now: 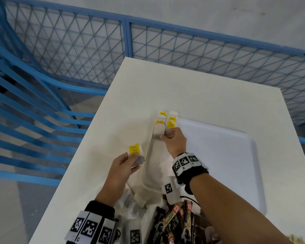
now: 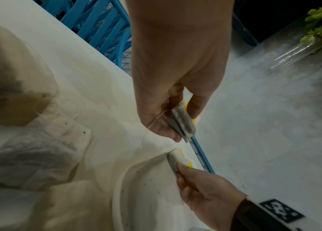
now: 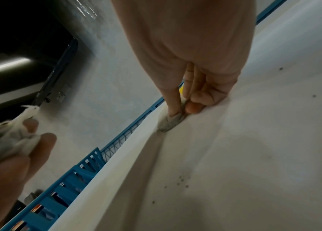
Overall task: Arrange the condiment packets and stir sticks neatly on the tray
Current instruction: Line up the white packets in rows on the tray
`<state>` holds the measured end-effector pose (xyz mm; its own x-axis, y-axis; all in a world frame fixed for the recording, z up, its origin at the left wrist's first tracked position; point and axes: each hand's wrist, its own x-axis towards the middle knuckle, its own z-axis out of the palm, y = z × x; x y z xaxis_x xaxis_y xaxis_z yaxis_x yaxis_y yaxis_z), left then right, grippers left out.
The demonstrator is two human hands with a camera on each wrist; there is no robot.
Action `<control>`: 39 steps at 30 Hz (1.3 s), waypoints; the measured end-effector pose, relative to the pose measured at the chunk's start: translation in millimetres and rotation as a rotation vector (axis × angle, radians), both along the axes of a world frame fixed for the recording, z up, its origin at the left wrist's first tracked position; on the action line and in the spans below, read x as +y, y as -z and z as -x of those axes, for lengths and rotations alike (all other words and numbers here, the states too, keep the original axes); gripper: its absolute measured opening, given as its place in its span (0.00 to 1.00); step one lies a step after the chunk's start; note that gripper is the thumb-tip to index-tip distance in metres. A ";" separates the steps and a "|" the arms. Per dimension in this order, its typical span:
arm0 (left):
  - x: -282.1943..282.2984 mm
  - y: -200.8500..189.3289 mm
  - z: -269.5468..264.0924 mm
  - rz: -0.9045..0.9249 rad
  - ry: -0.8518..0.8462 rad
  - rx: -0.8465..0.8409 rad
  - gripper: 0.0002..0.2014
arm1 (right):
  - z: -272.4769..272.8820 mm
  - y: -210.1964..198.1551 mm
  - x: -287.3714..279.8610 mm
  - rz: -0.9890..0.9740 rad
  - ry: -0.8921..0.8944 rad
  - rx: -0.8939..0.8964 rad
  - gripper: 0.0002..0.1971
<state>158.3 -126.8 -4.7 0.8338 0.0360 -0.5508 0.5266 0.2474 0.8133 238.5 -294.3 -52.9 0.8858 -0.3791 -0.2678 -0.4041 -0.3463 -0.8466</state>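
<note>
Nearest, dark condiment sachets (image 1: 173,224) lie heaped at the table's (image 1: 201,95) near edge. Left hand (image 1: 123,166) pinches a yellow-tagged tea bag (image 1: 136,152) above bare tabletop; right hand (image 1: 174,140) pinches another (image 1: 170,126) at the tray's (image 1: 236,155) far-left corner among a cluster (image 1: 163,117), with open tray rightward

Right of the right hand (image 1: 174,141): bare tray (image 1: 227,155) floor, free passage. Just past its fingertips: cluster of tea bags (image 1: 166,120) blocks the tray's far-left corner. Behind its wrist: heap of sachets (image 1: 176,224). Beyond the left hand (image 1: 125,166): bare table (image 1: 123,120).
</note>
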 end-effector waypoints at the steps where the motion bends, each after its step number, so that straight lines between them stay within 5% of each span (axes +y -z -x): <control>1: -1.4 -0.4 -0.4 -0.007 0.004 0.001 0.08 | 1.6 -2.0 0.1 -0.014 0.002 -0.011 0.15; 7: -9.2 -1.1 -0.1 -0.051 0.029 -0.003 0.08 | 28.2 -24.5 10.1 -0.090 -0.190 -0.042 0.06; 14: -15.1 -4.1 1.5 -0.133 0.085 -0.056 0.04 | 74.9 -44.5 17.7 -0.387 -0.454 0.057 0.12; 19: -15.8 -2.2 2.3 -0.136 0.083 -0.033 0.08 | 83.1 -42.8 15.7 -0.572 -0.342 0.057 0.12; 25: -13.6 1.5 4.8 0.002 0.126 -0.019 0.14 | 82.1 -39.8 10.0 -0.560 -0.268 0.047 0.07; 27: -13.0 2.3 6.4 0.003 0.140 -0.027 0.08 | 81.4 -38.5 8.2 -0.541 -0.258 0.052 0.06; 39: -7.4 12.2 2.3 -0.190 0.143 -0.085 0.07 | 56.3 -27.1 -19.1 -0.507 -0.036 0.053 0.09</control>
<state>156.0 -134.2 -17.0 0.8808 0.0104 -0.4734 0.4733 0.0135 0.8808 182.2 -313.5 -25.9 0.8760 -0.1589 -0.4555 -0.4468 0.0884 -0.8902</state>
